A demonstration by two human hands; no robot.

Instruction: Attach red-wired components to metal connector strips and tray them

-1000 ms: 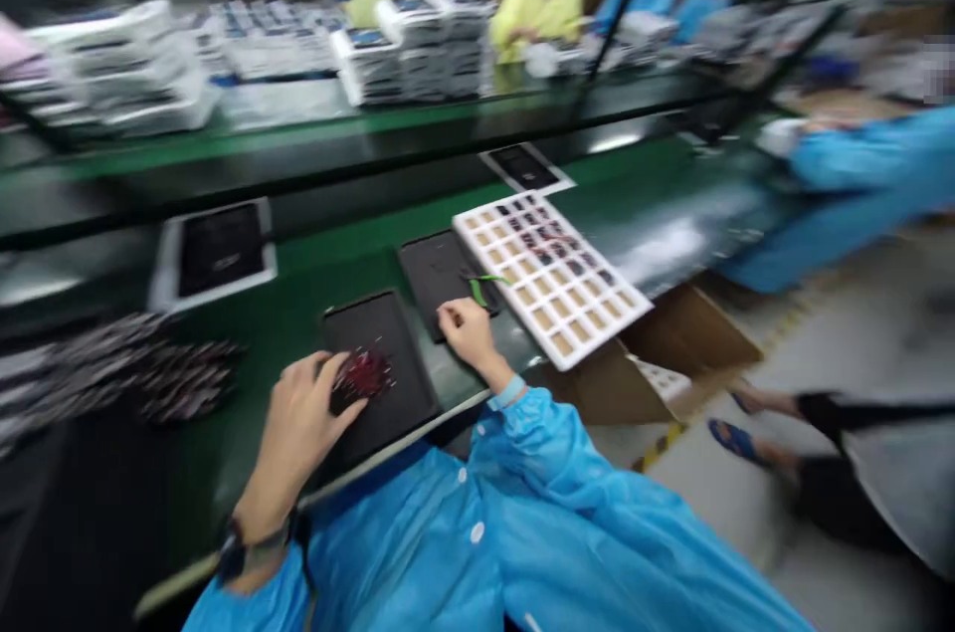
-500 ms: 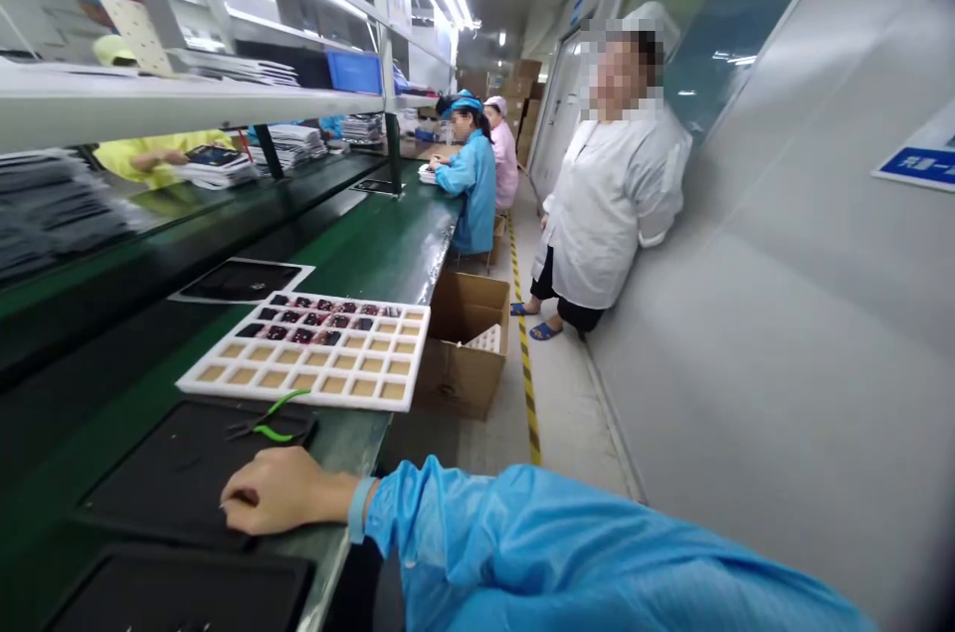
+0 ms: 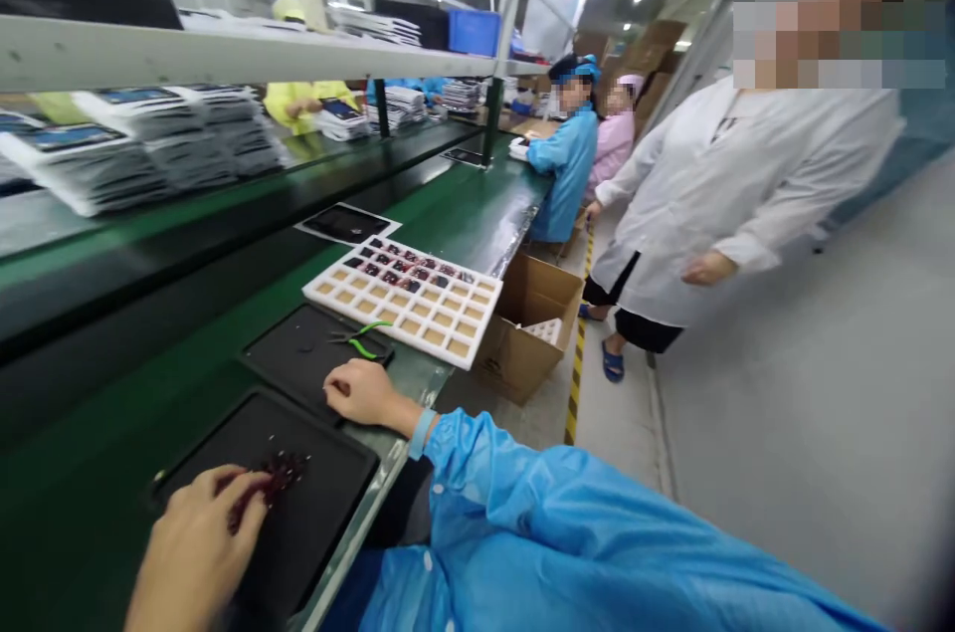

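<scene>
My left hand (image 3: 198, 542) is at the lower left, over a black tray (image 3: 328, 493). Its thumb and fingers curl round part of a loose pile of small dark-red parts (image 3: 287, 473). My right hand (image 3: 362, 393), under a blue sleeve with a light band at the wrist, rests at the edge of a second black tray (image 3: 280, 345). Its fingers are curled in, and whatever they may hold is hidden. Just beyond it lie pliers (image 3: 362, 338) with green handles. A white compartment tray (image 3: 403, 299) stands farther along, its far rows holding dark and reddish parts.
A framed dark panel (image 3: 347, 222) lies on the green bench behind the white tray. A cardboard box (image 3: 533, 323) stands beside the bench. A person in a white coat (image 3: 753, 184) stands in the aisle at right. Shelving (image 3: 298, 55) and stacked panels (image 3: 171, 139) line the left.
My left hand has come into view at the pile of dark-red parts. The view has swung left and down. The person in white appears much nearer. My right hand keeps its curled pose.
</scene>
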